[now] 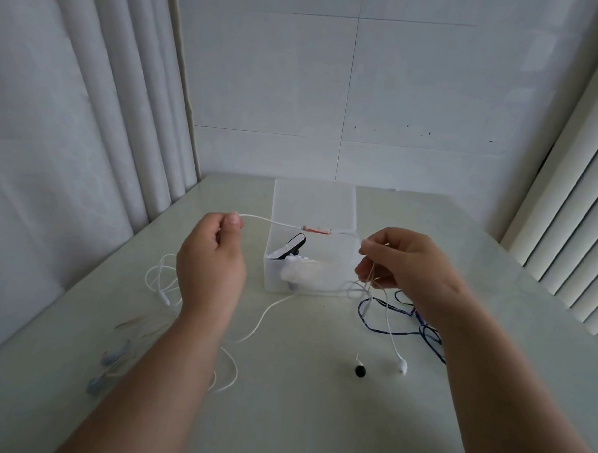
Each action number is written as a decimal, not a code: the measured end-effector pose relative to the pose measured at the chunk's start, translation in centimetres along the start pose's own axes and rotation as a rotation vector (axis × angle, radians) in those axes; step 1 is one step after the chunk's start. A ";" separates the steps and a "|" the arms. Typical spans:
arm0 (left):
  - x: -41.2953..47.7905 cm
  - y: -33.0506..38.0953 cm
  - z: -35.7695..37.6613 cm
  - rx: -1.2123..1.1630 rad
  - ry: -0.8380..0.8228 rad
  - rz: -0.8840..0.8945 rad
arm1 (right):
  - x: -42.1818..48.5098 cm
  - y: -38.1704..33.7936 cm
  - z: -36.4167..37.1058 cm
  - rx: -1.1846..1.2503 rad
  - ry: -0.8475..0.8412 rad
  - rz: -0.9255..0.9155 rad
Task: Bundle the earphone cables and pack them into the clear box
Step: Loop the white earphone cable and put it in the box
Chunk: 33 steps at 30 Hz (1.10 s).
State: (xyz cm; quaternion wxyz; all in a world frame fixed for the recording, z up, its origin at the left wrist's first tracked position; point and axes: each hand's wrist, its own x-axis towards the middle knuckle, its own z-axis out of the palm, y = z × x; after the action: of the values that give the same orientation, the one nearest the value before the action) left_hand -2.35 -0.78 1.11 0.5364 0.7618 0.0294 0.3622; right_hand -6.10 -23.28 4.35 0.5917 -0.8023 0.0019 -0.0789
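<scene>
Inspection of the working area, head view.

1. The left grip [210,267] is raised over the tabletop [299,425] at 10 o'clock from centre. Thumb and forefinger pinch the white earphone cable [267,220].
2. The right grip [405,265] is at 2 o'clock, with its fingers curled round several gathered strands of the same cable.
3. The cable runs taut between the two grips and crosses in front of the clear box [314,196]. A pinkish inline control [316,230] sits on this span.
4. Below the right grip two strands hang down. They end in a white earbud [402,367] and a black-tipped earbud [360,370], both on the tabletop at 5 o'clock.
5. Slack cable trails under the left forearm and loops out at 9 o'clock, where a plug end [166,301] lies.
6. The clear box stands open at 12 o'clock. It holds a black-and-white item [288,250] and a white bundle [299,274].
7. A dark blue cable [390,307] lies loose at 3 o'clock, partly covered by the right forearm and just beside the box.
8. At 8 o'clock there are blurred bluish objects [113,355] and thin pale strips [132,321], possibly ties. The view there is too soft to confirm this.
9. A curtain [90,114] hangs at the left and blinds [564,238] at the right.
</scene>
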 end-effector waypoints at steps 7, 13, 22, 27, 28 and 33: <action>-0.2 -0.4 0.5 0.136 -0.222 0.028 | -0.1 -0.1 1.0 0.284 0.039 0.143; -1.0 0.2 0.6 0.138 -0.296 0.412 | -0.5 -0.7 1.8 0.392 -0.029 0.164; -1.8 0.3 0.9 -0.011 -0.682 0.396 | -0.6 -0.8 2.2 0.375 -0.034 0.144; -1.8 0.4 0.9 -0.020 -0.655 0.395 | -0.6 -0.9 2.4 0.330 -0.026 0.136; -1.8 0.4 0.9 -0.006 -0.660 0.404 | -0.6 -0.9 2.4 0.324 -0.028 0.134; -2.0 0.4 1.2 0.051 -0.668 0.434 | -0.8 -1.1 2.5 0.317 -0.033 0.139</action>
State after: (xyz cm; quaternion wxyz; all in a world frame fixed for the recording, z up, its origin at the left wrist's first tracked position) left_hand -3.22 -2.79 0.19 0.4081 0.8393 -0.2995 0.1986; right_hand -6.70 -20.48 4.58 0.7149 -0.6980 0.0349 -0.0238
